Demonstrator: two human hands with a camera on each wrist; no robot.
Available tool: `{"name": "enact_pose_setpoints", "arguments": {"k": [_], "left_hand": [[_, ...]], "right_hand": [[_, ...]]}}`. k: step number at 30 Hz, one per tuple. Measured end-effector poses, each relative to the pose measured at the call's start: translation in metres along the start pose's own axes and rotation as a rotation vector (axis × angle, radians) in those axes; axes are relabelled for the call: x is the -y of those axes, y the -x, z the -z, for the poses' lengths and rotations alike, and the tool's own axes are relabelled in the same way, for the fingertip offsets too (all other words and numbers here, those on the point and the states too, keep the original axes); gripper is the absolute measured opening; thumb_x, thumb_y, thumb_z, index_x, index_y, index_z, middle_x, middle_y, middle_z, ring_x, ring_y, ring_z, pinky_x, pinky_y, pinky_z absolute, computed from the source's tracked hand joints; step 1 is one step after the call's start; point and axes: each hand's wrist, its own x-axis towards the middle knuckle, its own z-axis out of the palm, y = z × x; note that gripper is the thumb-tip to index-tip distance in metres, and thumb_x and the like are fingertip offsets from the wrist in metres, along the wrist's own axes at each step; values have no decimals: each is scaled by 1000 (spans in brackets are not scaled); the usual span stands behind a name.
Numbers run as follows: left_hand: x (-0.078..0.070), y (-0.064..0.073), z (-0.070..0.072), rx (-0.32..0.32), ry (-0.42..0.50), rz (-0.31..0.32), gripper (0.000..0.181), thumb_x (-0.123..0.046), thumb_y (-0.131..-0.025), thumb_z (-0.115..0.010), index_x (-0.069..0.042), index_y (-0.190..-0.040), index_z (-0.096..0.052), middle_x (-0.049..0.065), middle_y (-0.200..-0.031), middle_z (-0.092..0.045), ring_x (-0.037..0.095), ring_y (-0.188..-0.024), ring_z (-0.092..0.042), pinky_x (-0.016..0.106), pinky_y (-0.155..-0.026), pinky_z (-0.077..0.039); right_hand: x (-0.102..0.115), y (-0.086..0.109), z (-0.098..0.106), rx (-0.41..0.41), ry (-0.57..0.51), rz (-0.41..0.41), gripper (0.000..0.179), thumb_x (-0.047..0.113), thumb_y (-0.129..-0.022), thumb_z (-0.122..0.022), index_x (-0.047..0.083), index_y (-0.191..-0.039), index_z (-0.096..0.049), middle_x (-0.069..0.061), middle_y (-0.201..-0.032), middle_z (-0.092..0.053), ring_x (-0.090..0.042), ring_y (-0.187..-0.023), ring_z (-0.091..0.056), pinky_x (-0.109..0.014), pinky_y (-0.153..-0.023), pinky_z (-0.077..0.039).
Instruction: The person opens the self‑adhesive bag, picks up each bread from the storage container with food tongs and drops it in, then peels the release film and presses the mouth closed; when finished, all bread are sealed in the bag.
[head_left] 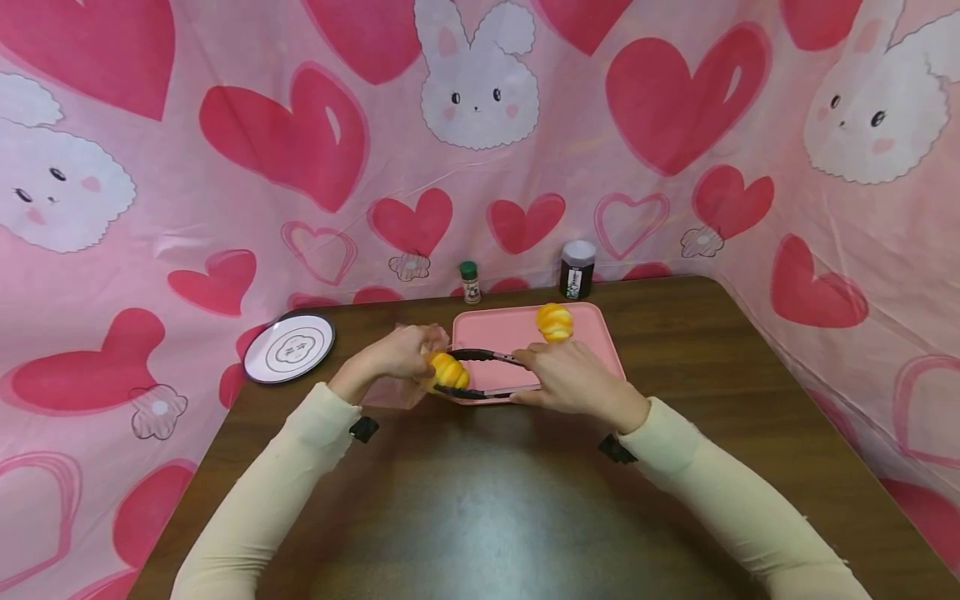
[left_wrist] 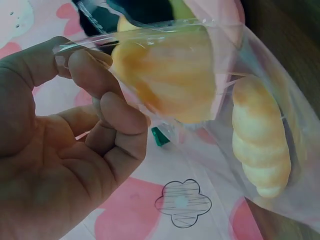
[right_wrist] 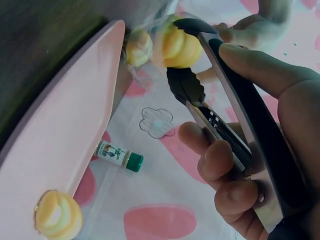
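My left hand [head_left: 401,354] pinches the rim of a clear plastic bag [head_left: 392,393] between thumb and fingers. One golden bread roll [left_wrist: 261,140] lies inside the bag, as the left wrist view shows. In my right hand [head_left: 572,379] I grip metal tongs [right_wrist: 240,107] with black scalloped tips. Between those tips sits a second bread roll [head_left: 448,372], right at the bag's mouth and partly seen through its film. A third bread roll [head_left: 555,322] rests on the right part of the pink tray [head_left: 495,325].
Behind the tray stand a green-capped seasoning shaker [head_left: 470,283] and a dark jar [head_left: 577,271] with a pale lid. At the left edge of the brown table [head_left: 675,350], a white plate [head_left: 290,348] with a dark rim leans up. A pink heart-printed cloth [head_left: 480,183] hangs behind.
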Motion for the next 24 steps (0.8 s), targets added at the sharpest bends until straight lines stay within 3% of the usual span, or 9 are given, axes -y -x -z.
{"name": "enact_pose_setpoints", "arguments": {"k": [4, 8, 13, 19, 22, 24], "left_hand": [[-1, 1, -1, -3, 47, -14, 71, -4, -81, -72, -1, -146, -45, 18, -118, -68, 21, -77, -59, 29, -69, -60], [-1, 2, -1, -19, 64, -7, 79, -2, -80, -72, -2, -151, -39, 22, -140, -58, 24, -94, -61, 31, -75, -61], [-1, 2, 0, -20, 44, -23, 81, -1, -80, -72, -1, -153, -36, 22, -134, -61, 24, -92, -62, 36, -83, -61], [-4, 2, 0, -25, 1, -59, 69, -1, -73, -77, -3, -137, -51, 17, -118, -63, 28, -96, -58, 44, -89, -58], [-5, 2, -1, -53, 3, -70, 73, 0, -73, -76, -3, -141, -48, 19, -135, -59, 31, -107, -60, 45, -93, -57], [-6, 2, -2, -58, 28, -63, 83, 2, -75, -74, -3, -150, -40, 20, -149, -48, 32, -113, -59, 44, -93, -57]], "right_hand": [[2, -1, 0, 2, 21, 4, 58, 53, -79, -78, 14, -119, -69, -1, -90, -70, -16, -63, -55, -30, -54, -49], [3, -2, 0, 5, 28, 5, 57, 54, -79, -78, 14, -119, -69, 0, -89, -69, -15, -62, -54, -29, -53, -48], [5, -2, 0, 18, -5, -43, 57, 54, -80, -77, 13, -119, -69, -1, -91, -69, -15, -64, -55, -28, -53, -47], [8, -3, 1, 45, 6, -126, 56, 52, -81, -77, 11, -118, -70, -3, -93, -70, -18, -69, -59, -32, -59, -52], [8, -3, 2, 26, 27, -101, 55, 53, -80, -78, 12, -116, -70, -2, -90, -69, -17, -66, -56, -31, -57, -51], [8, -3, 2, 0, 41, -65, 55, 53, -79, -79, 13, -116, -70, -1, -89, -69, -16, -64, -55, -31, -55, -50]]}}
